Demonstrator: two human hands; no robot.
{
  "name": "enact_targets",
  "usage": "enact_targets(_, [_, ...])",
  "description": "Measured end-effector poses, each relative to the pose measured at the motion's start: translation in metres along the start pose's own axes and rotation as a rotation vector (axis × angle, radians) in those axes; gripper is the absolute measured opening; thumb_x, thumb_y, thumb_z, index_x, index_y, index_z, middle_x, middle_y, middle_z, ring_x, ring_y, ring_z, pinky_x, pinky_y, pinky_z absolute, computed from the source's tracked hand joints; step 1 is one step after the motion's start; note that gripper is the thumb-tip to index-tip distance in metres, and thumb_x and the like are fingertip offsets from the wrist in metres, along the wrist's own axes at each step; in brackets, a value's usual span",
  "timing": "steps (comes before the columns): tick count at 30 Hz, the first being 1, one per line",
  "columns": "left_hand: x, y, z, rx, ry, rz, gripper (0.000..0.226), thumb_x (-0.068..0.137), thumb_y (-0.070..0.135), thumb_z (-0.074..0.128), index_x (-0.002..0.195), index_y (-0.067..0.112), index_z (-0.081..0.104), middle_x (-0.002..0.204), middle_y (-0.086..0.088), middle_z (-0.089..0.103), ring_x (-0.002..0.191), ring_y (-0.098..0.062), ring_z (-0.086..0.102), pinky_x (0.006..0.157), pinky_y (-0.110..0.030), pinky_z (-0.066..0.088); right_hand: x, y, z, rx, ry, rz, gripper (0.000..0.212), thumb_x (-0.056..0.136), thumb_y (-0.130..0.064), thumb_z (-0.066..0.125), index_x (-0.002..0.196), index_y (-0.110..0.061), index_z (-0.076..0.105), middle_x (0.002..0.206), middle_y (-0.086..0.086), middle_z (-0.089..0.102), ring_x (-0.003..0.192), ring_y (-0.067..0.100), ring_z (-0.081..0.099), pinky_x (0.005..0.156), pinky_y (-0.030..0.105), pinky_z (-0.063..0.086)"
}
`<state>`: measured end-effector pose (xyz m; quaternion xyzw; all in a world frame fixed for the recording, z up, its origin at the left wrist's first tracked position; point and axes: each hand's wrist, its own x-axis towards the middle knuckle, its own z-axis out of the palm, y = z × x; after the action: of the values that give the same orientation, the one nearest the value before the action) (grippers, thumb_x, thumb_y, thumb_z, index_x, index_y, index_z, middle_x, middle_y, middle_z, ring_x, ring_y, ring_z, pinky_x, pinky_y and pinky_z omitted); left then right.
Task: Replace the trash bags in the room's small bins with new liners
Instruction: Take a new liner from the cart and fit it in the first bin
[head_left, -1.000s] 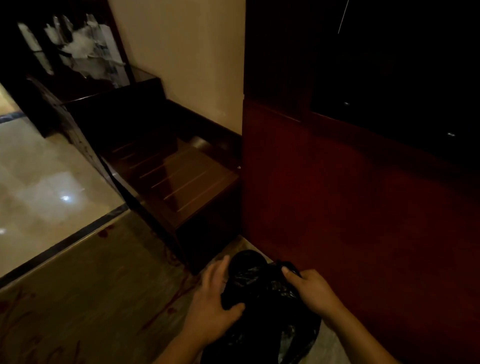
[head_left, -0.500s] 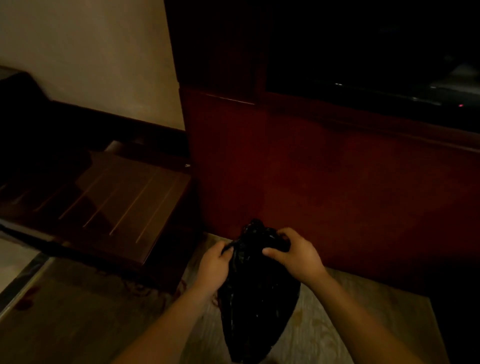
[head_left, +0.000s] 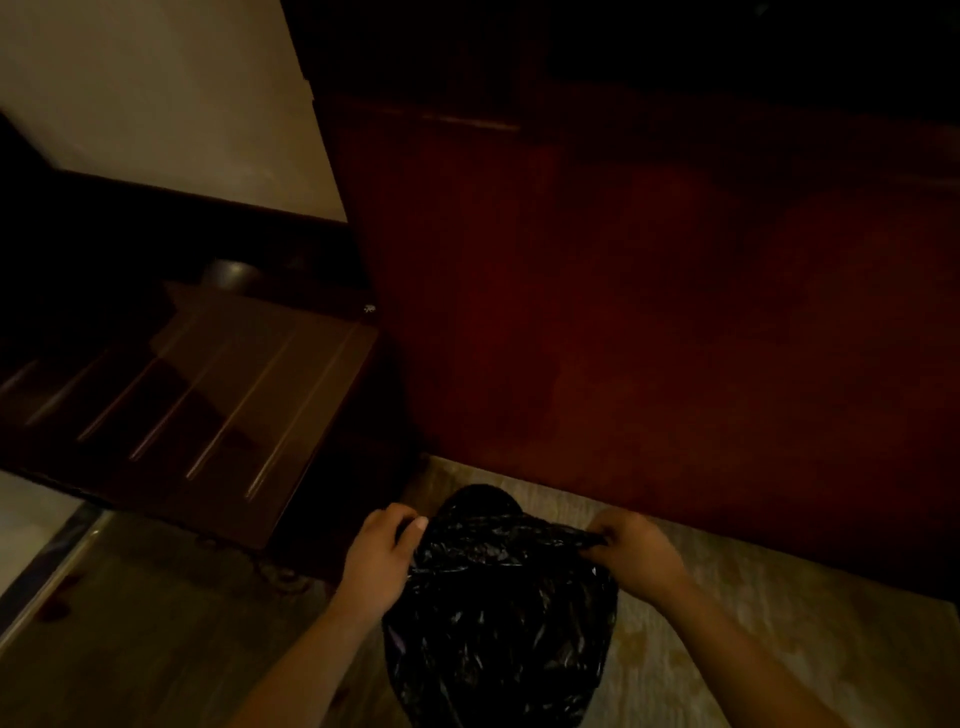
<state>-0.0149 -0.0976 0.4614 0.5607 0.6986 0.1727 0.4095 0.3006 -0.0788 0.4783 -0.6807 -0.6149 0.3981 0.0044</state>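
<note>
A shiny black trash bag (head_left: 498, 623) hangs low in the middle of the head view, bulging and crinkled. My left hand (head_left: 379, 558) pinches the left side of its top edge. My right hand (head_left: 631, 551) grips the right side, and the plastic is stretched taut between the two. A dark rounded shape (head_left: 480, 499) shows just behind the bag's top; whether it is the bin's rim or more of the bag I cannot tell.
A tall dark red wooden cabinet (head_left: 649, 312) stands right behind the bag. A low dark wooden bench with grooved top (head_left: 208, 410) is at the left. Patterned carpet (head_left: 701, 649) lies underfoot, with pale tile (head_left: 26, 525) at the far left.
My hands have moved apart, pulling the bag's top wide where before they held it bunched together. The view has swung right and down towards the cabinet.
</note>
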Motion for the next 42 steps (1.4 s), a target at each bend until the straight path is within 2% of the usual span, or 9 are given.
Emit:
enact_targets(3, [0.025, -0.034, 0.026, -0.041, 0.102, 0.011, 0.023, 0.102, 0.038, 0.044, 0.089, 0.025, 0.058, 0.086, -0.001, 0.053, 0.078, -0.013, 0.054, 0.067, -0.031, 0.042, 0.02, 0.01, 0.022, 0.234, 0.008, 0.016, 0.009, 0.085, -0.032, 0.076, 0.088, -0.029, 0.068, 0.092, -0.001, 0.068, 0.085, 0.017, 0.067, 0.068, 0.038, 0.053])
enact_targets(15, [0.14, -0.136, 0.11, -0.276, 0.226, 0.043, 0.03, 0.096, 0.048, 0.045, 0.086, 0.024, 0.061, 0.077, 0.0, 0.054, 0.068, -0.011, 0.056, 0.062, -0.027, 0.041, 0.127, 0.023, 0.13, 0.534, 0.38, -0.005, 0.014, 0.093, -0.018, 0.067, 0.096, -0.032, 0.071, 0.087, -0.004, 0.072, 0.062, 0.012, 0.069, 0.061, 0.038, 0.058])
enact_targets(21, [0.195, -0.174, 0.162, -0.305, 0.177, 0.026, 0.025, 0.1, 0.039, 0.046, 0.089, 0.02, 0.059, 0.076, 0.003, 0.055, 0.068, -0.005, 0.057, 0.059, -0.018, 0.04, 0.191, 0.062, 0.165, 0.289, 0.407, -0.044, 0.01, 0.095, -0.029, 0.064, 0.094, -0.038, 0.063, 0.081, -0.024, 0.062, 0.061, 0.004, 0.067, 0.061, 0.029, 0.056])
enact_targets(25, [0.224, -0.207, 0.19, -0.241, 0.154, 0.036, 0.028, 0.1, 0.042, 0.047, 0.089, 0.02, 0.062, 0.077, -0.006, 0.059, 0.071, -0.022, 0.06, 0.066, -0.042, 0.049, 0.235, 0.096, 0.189, 0.106, 0.419, 0.018, 0.017, 0.094, -0.042, 0.062, 0.105, -0.031, 0.071, 0.081, -0.005, 0.071, 0.057, 0.024, 0.065, 0.056, 0.046, 0.055])
enact_targets(29, [0.245, -0.231, 0.205, -0.112, 0.189, 0.169, 0.025, 0.098, 0.042, 0.048, 0.085, 0.025, 0.061, 0.086, 0.0, 0.057, 0.08, -0.014, 0.058, 0.071, -0.036, 0.049, 0.264, 0.118, 0.209, 0.015, 0.458, -0.039, 0.03, 0.093, -0.048, 0.061, 0.116, -0.03, 0.068, 0.088, -0.008, 0.071, 0.062, 0.014, 0.066, 0.056, 0.037, 0.058])
enact_targets(32, [0.253, -0.246, 0.211, -0.004, 0.329, 0.295, 0.014, 0.096, 0.038, 0.053, 0.089, 0.029, 0.061, 0.105, 0.008, 0.049, 0.096, -0.011, 0.049, 0.083, -0.025, 0.04, 0.264, 0.122, 0.226, -0.062, 0.665, -0.16, 0.048, 0.092, -0.048, 0.062, 0.134, -0.027, 0.054, 0.116, -0.008, 0.059, 0.076, 0.004, 0.062, 0.06, 0.022, 0.054])
enact_targets(35, [0.257, -0.251, 0.211, -0.032, 0.35, 0.379, 0.022, 0.095, 0.039, 0.05, 0.089, 0.023, 0.065, 0.124, 0.02, 0.043, 0.115, 0.003, 0.041, 0.091, -0.01, 0.03, 0.245, 0.117, 0.255, -0.179, 0.945, -0.498, 0.031, 0.092, -0.034, 0.065, 0.117, -0.016, 0.065, 0.107, -0.002, 0.056, 0.074, 0.008, 0.056, 0.057, 0.022, 0.049])
enact_targets(38, [0.266, -0.25, 0.215, -0.182, 0.254, 0.364, 0.025, 0.098, 0.037, 0.048, 0.097, 0.021, 0.067, 0.119, 0.024, 0.055, 0.11, 0.008, 0.051, 0.093, -0.017, 0.038, 0.246, 0.113, 0.3, -0.295, 0.769, -0.859, 0.013, 0.093, -0.027, 0.063, 0.097, -0.019, 0.072, 0.096, -0.005, 0.063, 0.086, 0.015, 0.06, 0.069, 0.028, 0.051])
enact_targets(42, [0.275, -0.251, 0.223, -0.202, 0.281, 0.288, 0.03, 0.1, 0.036, 0.047, 0.074, 0.023, 0.055, 0.065, 0.003, 0.049, 0.059, -0.013, 0.05, 0.058, -0.035, 0.04, 0.29, 0.099, 0.336, -0.629, 0.295, -0.641, 0.053, 0.092, -0.052, 0.047, 0.136, -0.023, 0.054, 0.14, 0.003, 0.054, 0.135, 0.028, 0.045, 0.109, 0.042, 0.041])
